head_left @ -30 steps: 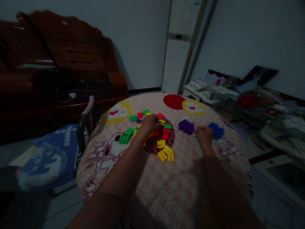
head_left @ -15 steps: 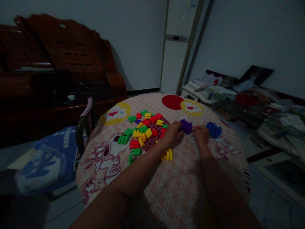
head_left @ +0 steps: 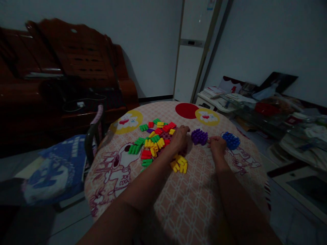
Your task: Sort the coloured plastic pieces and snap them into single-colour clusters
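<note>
1 cloth-covered round table [head_left: 194, 194], left hand [head_left: 180, 136] half curled at multicolored plastic blocks [head_left: 154, 147], right hand [head_left: 218, 144] bunched between purple blocks [head_left: 199, 136] and blue blocks [head_left: 231, 140], any grip in either unclear

My left hand [head_left: 180, 137] and forearm [head_left: 145, 183] cover part of the coloured blocks [head_left: 154, 144], and I can't see what lies under my palm. Whether my right hand [head_left: 217, 145] pinches anything is too small to tell. Both my arms run off the bottom edge. Left of my hands, the wooden sofa [head_left: 84, 61] is cut off; beyond my right, the clutter [head_left: 267, 109] blurs in dimness.
</note>
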The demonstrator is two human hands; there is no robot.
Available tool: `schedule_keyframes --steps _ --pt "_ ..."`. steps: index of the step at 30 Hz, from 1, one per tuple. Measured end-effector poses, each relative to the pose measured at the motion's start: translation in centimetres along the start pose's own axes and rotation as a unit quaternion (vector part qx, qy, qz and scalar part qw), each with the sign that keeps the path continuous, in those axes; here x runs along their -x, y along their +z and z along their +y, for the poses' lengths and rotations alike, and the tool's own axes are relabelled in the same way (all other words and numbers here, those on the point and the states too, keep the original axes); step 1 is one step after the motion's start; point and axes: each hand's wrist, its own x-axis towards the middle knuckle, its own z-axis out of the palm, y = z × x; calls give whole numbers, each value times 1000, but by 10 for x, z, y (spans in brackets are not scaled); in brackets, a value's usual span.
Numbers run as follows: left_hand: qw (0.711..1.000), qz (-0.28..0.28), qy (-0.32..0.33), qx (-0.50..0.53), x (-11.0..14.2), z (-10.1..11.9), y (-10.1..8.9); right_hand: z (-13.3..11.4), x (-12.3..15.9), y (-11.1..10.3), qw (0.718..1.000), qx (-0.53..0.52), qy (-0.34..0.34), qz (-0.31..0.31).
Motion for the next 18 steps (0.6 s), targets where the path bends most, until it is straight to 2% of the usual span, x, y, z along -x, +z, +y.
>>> schedule_keyframes --steps 2,5,8,12,18 --pt "997 -2 -54 -55 -1 -16 -25 0 0 -1 1000 -5 2 -2" --pt "976 -12 -179 -124 2 -47 -64 2 -2 0 1000 2 -9 -1" --pt "947 -13 -283 -154 9 -78 -89 4 -4 2 1000 15 -20 1" --pt "926 -27 -347 -149 19 -103 -94 5 -5 4 1000 21 -17 6" --pt "933 -3 -335 -131 24 -111 -87 6 -6 3 999 26 -24 4"
